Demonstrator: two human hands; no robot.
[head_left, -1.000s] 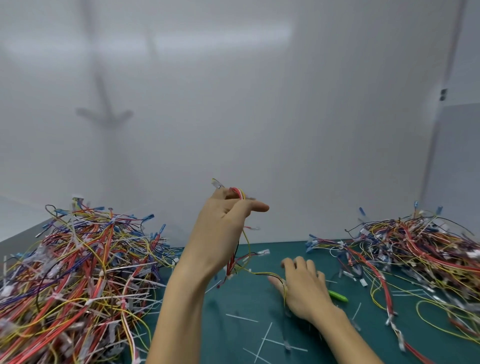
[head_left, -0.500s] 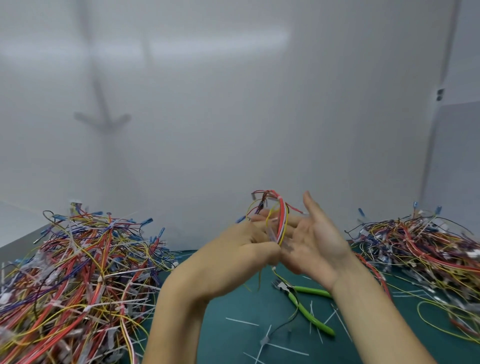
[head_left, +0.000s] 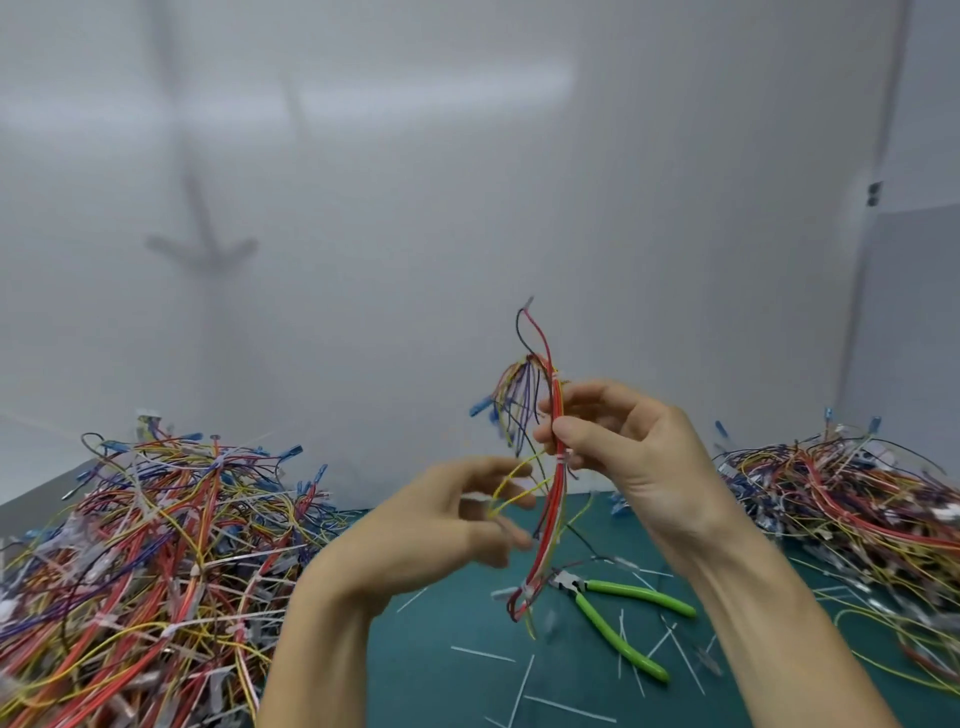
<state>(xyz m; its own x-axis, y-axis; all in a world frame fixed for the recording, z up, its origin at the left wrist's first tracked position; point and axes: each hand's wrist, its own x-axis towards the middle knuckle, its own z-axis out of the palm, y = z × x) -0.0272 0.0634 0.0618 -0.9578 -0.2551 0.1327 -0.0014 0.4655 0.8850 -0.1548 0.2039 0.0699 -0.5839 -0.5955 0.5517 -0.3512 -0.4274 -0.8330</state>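
1. Right hand grips the wire bundle upright above the mat.
2. Left hand blurs at a yellow wire; grip unclear.
3. Tugging may snag strands, yanking the bundle free.

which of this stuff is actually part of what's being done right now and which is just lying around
In hand: wire bundle, pinched by right hand; left hand at its yellow strands, blurred.
Lying about: green cutters, left wire pile, right wire pile, cut tie ends on the mat.
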